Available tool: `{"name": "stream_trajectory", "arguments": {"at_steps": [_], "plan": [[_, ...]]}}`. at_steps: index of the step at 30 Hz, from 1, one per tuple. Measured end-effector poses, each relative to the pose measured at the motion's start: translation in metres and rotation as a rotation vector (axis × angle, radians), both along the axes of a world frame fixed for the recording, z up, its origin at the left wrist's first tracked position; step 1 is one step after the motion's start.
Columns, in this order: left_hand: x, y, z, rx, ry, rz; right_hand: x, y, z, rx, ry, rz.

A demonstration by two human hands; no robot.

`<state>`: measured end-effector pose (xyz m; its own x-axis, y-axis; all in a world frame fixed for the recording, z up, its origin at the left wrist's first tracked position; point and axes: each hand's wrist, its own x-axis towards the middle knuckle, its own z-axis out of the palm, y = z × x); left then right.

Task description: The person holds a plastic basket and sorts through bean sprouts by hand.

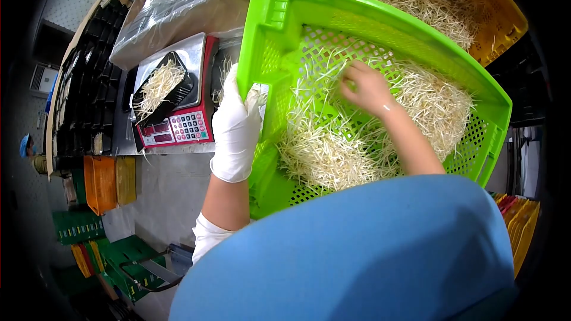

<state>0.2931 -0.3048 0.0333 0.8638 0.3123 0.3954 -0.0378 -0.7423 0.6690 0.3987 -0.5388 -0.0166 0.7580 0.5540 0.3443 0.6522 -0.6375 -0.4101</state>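
A large green crate (380, 9) with a perforated bottom holds loose bean sprouts (333, 157). My left hand (235, 131), in a white glove, grips the crate's left rim at its handle. Bare, my right hand (364, 88) is inside the crate over the sprouts, its fingers curled; whether anything is between them is too small to make out. Left of the crate, a red and silver scale (187, 128) carries a black tray (184, 88) of sprouts, set at a slant.
An orange crate (499, 15) full of sprouts stands at the upper right. Stacked black trays (89, 83) are at the left. Clear plastic bags (172, 18) lie behind the scale. Orange (100, 184) and green crates (134, 261) stand on the floor.
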Motion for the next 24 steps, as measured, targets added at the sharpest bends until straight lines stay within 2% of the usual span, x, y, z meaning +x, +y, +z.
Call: {"name": "stream_trajectory", "arguments": {"at_steps": [2, 3, 4, 5, 6, 7, 8, 10, 12, 13, 14, 15, 17, 18, 19, 20, 24], "plan": [[-0.002, -0.001, 0.001, 0.043, -0.019, 0.002, -0.037, -0.057, 0.026, 0.168, 0.025, -0.044], [-0.002, -0.001, 0.001, 0.037, -0.019, 0.000, -0.063, -0.091, 0.043, 0.245, 0.111, -0.142], [-0.002, 0.000, 0.001, 0.045, 0.019, 0.024, -0.089, -0.137, 0.043, 0.202, 0.030, -0.341], [-0.002, 0.000, 0.001, 0.055, 0.057, 0.046, -0.113, -0.191, 0.051, 0.264, 0.096, -0.418], [-0.002, -0.001, 0.001, 0.052, 0.060, 0.041, -0.138, -0.234, 0.055, 0.414, -0.076, -0.523], [-0.003, -0.002, 0.003, 0.044, 0.074, 0.058, -0.165, -0.296, 0.050, 0.454, -0.129, -0.606], [-0.003, -0.003, 0.004, 0.036, 0.083, 0.068, -0.207, -0.369, 0.039, 0.532, 0.108, -0.916], [-0.004, -0.001, -0.001, 0.122, 0.039, 0.079, -0.256, -0.385, 0.043, -0.175, 0.006, -1.222], [-0.004, -0.001, -0.002, 0.094, 0.116, 0.118, -0.275, -0.371, 0.047, -0.796, 0.629, -1.402], [-0.006, -0.009, 0.008, 0.003, 0.158, 0.133, -0.270, -0.350, 0.053, -0.654, 0.602, -1.347], [-0.008, -0.017, 0.019, -0.086, 0.209, 0.144, -0.265, -0.326, 0.053, -0.372, 0.267, -1.182], [-0.009, -0.019, 0.020, -0.117, 0.201, 0.117, -0.247, -0.316, 0.045, -0.399, 0.157, -1.111], [-0.007, -0.011, 0.013, -0.216, 0.163, 0.049, -0.211, -0.297, 0.005, -0.212, -0.054, -0.901], [-0.006, -0.007, 0.006, -0.288, 0.134, 0.009, -0.190, -0.261, 0.013, -0.225, -0.042, -0.791], [-0.005, -0.006, 0.006, -0.244, 0.144, 0.029, -0.170, -0.241, 0.005, -0.204, -0.094, -0.661], [-0.003, -0.002, 0.000, -0.302, 0.126, 0.010, -0.157, -0.224, -0.006, -0.189, -0.052, -0.642], [-0.005, -0.002, -0.002, -0.292, 0.140, 0.047, -0.145, -0.165, -0.031, -0.436, 0.040, -0.404]]}}
